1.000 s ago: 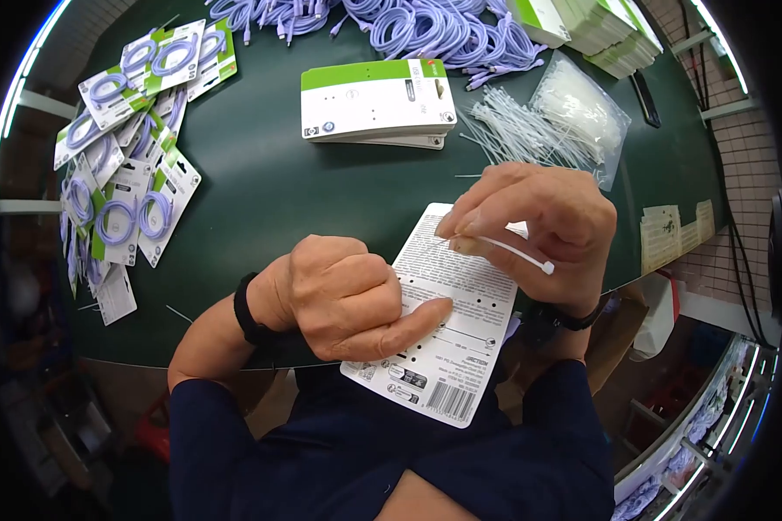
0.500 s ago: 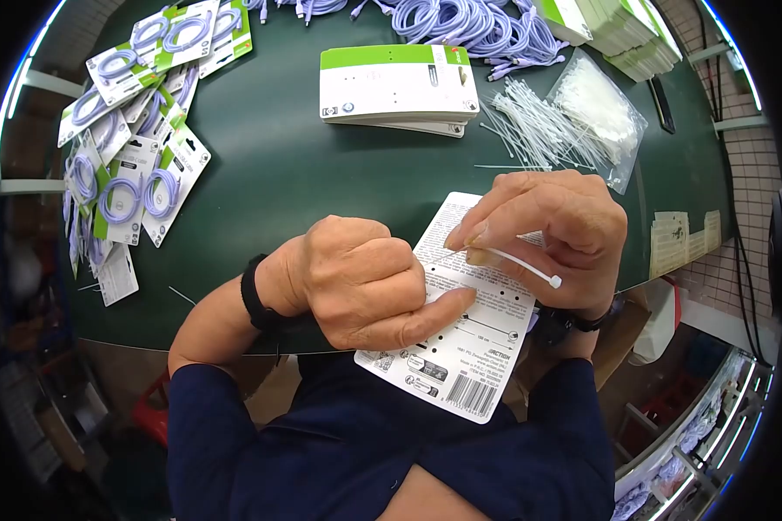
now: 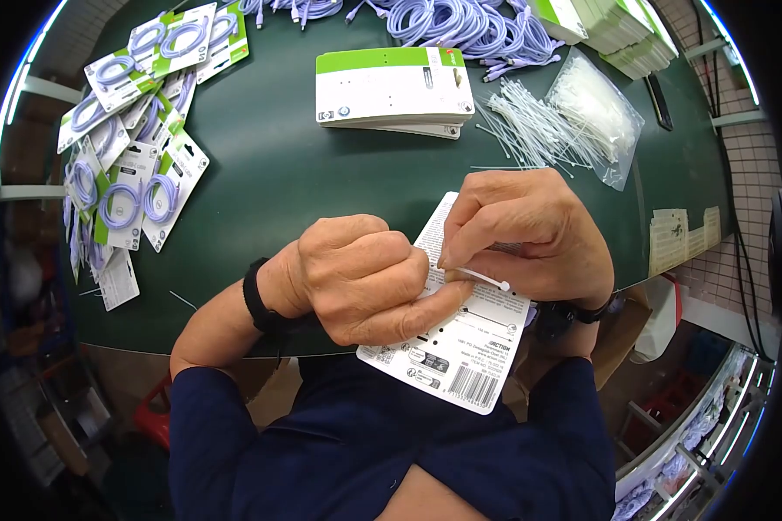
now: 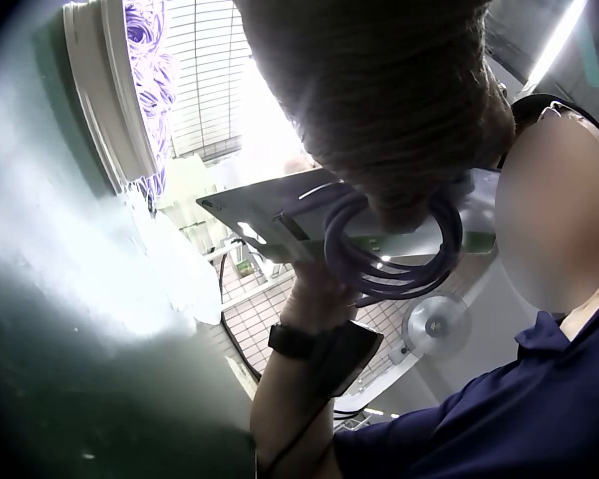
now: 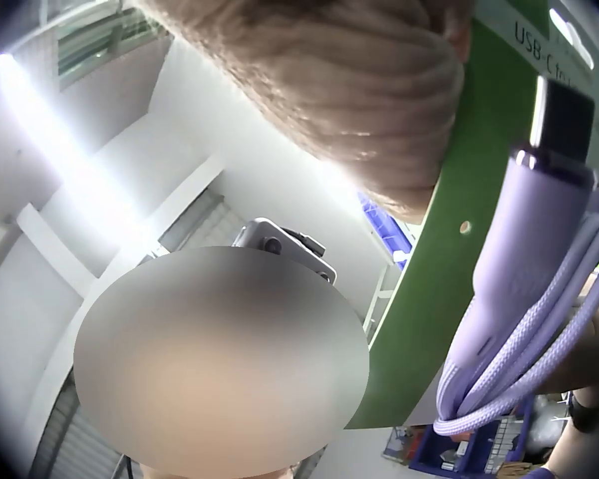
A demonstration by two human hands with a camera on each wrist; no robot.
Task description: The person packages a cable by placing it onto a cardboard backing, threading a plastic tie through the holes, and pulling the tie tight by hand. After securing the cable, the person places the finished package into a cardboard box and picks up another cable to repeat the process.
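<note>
A printed white card lies tilted between the hands, text side up. The left hand has its fingers curled and its thumb on the card, gripping it. With thumb and forefinger the right hand pinches a thin white cable tie, its head pointing right, over the card beside the left knuckles. Under the card, the left wrist view shows a purple cable coil against the left fingers. A purple cable plug shows close up against the green-and-white card in the right wrist view. The tie's tail is hidden.
Carded cables are heaped at the left. A card stack stands at the back centre, with loose purple cables behind it. White ties, a plastic bag and more card stacks lie to the right.
Over the last half second the right hand has moved left towards the left hand, and the tie's head has shifted left with it. The left hand keeps its grip on the card.
</note>
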